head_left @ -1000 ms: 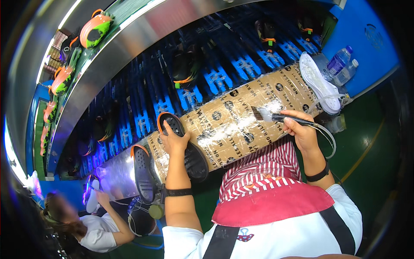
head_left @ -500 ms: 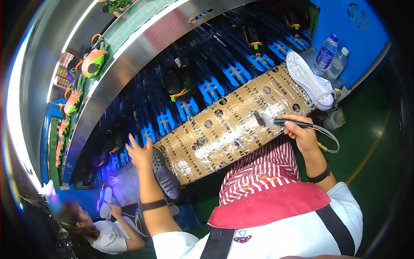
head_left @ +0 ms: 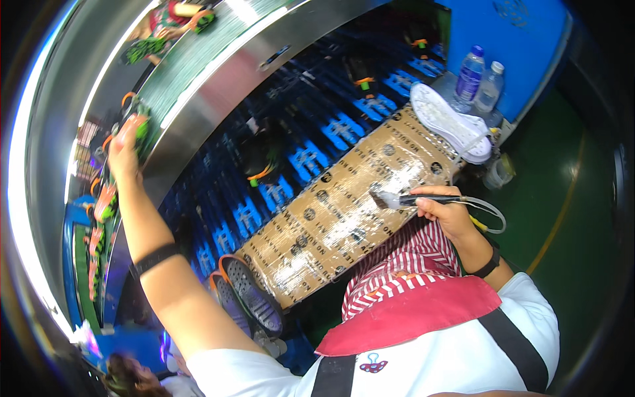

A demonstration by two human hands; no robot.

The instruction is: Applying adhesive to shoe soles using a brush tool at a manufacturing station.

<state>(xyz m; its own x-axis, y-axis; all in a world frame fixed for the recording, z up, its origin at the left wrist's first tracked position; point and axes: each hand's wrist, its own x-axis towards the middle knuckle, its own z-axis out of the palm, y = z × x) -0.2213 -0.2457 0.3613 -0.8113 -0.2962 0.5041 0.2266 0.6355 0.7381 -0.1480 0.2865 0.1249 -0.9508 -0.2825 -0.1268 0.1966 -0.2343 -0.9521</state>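
My left hand is stretched out to the conveyor at the far left, its fingers closed on an orange and green shoe; the fingertips are partly hidden. My right hand holds a brush by its black handle, with a clear tube running from its rear end. Dark bristles point left, just over or on a board wrapped in printed brown paper and clear film across my lap. A pair of dark perforated clogs with orange rims is at the board's left end.
More orange and green shoes line the conveyor. Beyond the board is a dark rack with blue holders carrying black shoes. A white sole-shaped tray and two bottles stand right. A person sits lower left.
My left hand has moved from beside the clogs up and left to the shoe on the conveyor. My right hand still holds the brush over the board. The view has shifted somewhat.
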